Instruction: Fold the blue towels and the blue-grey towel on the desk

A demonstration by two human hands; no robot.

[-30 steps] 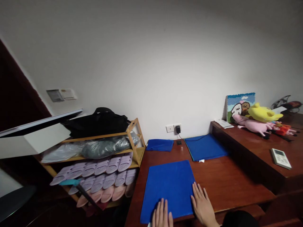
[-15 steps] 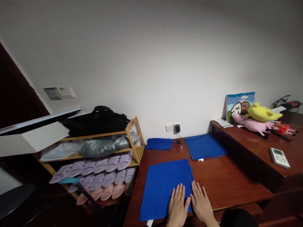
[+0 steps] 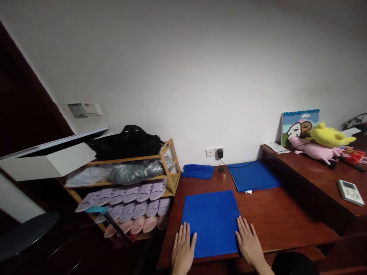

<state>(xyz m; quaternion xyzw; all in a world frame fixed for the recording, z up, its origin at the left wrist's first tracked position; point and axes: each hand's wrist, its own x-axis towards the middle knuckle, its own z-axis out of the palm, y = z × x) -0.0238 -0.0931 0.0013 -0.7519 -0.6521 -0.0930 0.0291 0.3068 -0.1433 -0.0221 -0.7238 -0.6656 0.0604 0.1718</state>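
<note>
A blue cloth [image 3: 212,221] lies spread flat on the reddish-brown desk [image 3: 275,217], near its front edge. My left hand [image 3: 183,246] rests flat on the cloth's left edge, fingers stretched forward and thumb apart. On the opposite edge, my right hand [image 3: 249,240] lies palm down with its fingertips at the cloth's right side. Neither hand grips anything. Further back are a small folded blue cloth [image 3: 198,171] by the wall and a larger blue stack of cloths [image 3: 254,176] with a white tag at its front.
Left of the desk stands a wooden rack [image 3: 172,164] with purple slippers [image 3: 145,191], bagged items and a black bag [image 3: 129,143]. A raised ledge on the right holds plush toys [image 3: 329,135] and a white calculator-like device [image 3: 351,192]. A black plug [image 3: 220,153] sits in the wall socket.
My left hand has slid from the middle of the cloth to its left edge. My right hand stays by the right edge. The view has shifted slightly left.
</note>
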